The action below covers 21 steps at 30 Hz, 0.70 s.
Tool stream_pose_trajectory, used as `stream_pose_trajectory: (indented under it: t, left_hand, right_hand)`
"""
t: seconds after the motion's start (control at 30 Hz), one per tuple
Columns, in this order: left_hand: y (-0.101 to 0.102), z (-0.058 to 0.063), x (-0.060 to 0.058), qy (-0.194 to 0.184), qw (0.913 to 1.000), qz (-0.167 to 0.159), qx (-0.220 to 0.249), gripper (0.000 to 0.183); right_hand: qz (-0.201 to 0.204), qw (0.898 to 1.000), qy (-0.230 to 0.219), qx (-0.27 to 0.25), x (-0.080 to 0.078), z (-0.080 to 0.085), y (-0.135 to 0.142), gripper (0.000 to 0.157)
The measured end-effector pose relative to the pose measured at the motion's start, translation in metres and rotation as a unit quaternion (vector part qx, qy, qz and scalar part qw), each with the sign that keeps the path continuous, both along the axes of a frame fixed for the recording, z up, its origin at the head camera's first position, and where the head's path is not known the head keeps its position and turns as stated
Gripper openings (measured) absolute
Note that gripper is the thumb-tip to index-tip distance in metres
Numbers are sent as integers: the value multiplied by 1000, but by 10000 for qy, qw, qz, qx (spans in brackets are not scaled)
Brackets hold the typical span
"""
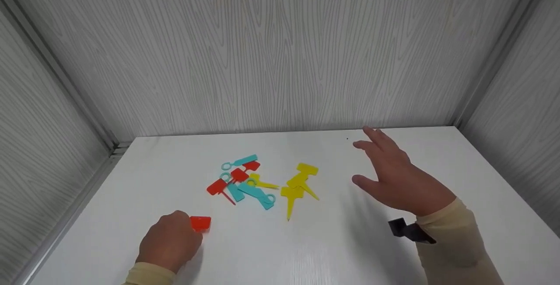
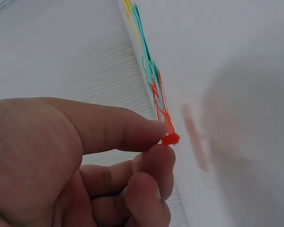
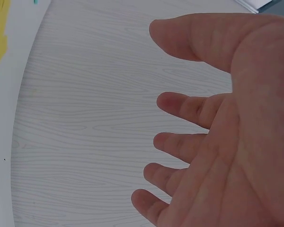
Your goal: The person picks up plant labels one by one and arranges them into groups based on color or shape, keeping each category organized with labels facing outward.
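Between thumb and fingertips my left hand pinches a red plant tag close over the table's front left; the left wrist view shows the tag edge-on, with its shadow on the white surface. Beyond it lies a loose pile of flat plastic tags: red T-shaped ones, blue ones with ring ends and a yellow one. Several yellow tags overlap just right of the pile. Over the table's right side, my right hand hovers with fingers and thumb spread, holding nothing.
The white table runs back to a grey wood-grain panel. Similar panels stand at the left and right. A black piece sits at the right sleeve's cuff.
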<state>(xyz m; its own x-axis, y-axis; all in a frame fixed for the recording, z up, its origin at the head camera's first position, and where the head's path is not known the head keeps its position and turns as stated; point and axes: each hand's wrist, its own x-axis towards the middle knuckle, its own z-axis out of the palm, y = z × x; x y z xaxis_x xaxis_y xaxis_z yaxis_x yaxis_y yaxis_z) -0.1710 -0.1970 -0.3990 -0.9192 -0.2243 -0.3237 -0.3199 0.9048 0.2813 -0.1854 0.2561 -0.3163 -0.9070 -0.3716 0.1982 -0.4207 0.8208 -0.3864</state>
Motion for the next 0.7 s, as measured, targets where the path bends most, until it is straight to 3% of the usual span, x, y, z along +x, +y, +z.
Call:
stream_pose_trajectory:
  t: [0.1,0.33,0.5,0.7]
  left_hand:
    - [0,-3,2,-213,9998,-2,62,36]
    - [1,-7,2,-340,9992,-177,-97,49]
    - [1,-7,2,-445,9987,-212,-147,48]
    - [2,-6,1,-527,9982,-225,-200,54]
  right_hand:
    - [35,10000,17,28,-1,-2,0,65]
    - [16,9996,-125,267,-11,-17,-7,67]
    - [-104,9966,-651,493,-21,-37,-15,72]
    - [-132,9858,-1347,998,-35,-67,-38,75]
